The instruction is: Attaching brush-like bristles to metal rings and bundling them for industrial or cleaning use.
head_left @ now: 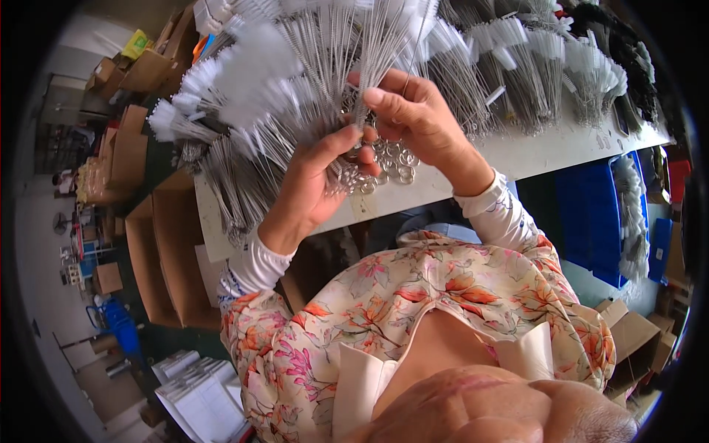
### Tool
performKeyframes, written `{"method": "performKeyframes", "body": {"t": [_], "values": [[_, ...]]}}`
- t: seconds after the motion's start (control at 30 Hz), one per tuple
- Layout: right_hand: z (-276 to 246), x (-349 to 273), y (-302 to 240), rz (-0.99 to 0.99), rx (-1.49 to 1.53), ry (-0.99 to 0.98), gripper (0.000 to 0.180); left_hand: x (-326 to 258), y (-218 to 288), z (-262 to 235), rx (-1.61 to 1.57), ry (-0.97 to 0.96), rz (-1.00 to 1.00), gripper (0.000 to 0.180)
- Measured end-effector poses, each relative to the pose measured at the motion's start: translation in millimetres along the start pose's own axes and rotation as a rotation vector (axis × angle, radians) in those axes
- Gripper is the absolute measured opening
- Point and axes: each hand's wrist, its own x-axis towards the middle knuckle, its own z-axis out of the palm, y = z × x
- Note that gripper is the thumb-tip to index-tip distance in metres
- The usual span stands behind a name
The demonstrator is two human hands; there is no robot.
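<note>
Above the white table edge, my left hand (321, 176) is closed round the lower ends of a bundle of thin wire-handled brushes (375, 55). White bristle heads fan out at the bundle's top. My right hand (425, 122) pinches the same wires a little higher, on the bundle's right side, with thumb and fingers pressed together. Shiny metal rings (399, 164) show beside and beneath my hands; whether they are joined to the wires I cannot tell. Parts of the wires are hidden behind my fingers.
Piles of similar white brushes (251, 74) cover the table (546, 156) to the left, and more bundles (509, 66) lie to the right. Open cardboard boxes (166, 244) stand at the left. A blue bin (591, 221) sits below the table's right end.
</note>
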Motion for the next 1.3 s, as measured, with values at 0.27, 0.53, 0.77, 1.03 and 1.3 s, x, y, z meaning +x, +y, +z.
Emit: {"method": "performKeyframes", "body": {"t": [0.27,0.53,0.77,1.03,1.3], "values": [[-59,-50,-29,0.009,0.024,0.002,0.028,32,-55,56,0.549,-0.12,0.391,0.056],[-105,-82,-18,0.106,0.025,-0.068,0.023,65,-93,62,-0.377,-0.527,0.132,0.055],[-119,-63,-17,0.188,0.191,0.068,0.022,66,-83,52,-0.302,-0.255,0.418,0.03],[-67,1,-1,-0.176,-0.386,-0.29,0.02,28,-17,-10,0.018,0.335,0.766,0.029],[-55,59,44,0.346,-0.624,-0.1,0.04,-32,43,-70,0.207,-0.023,0.879,0.073]]}}
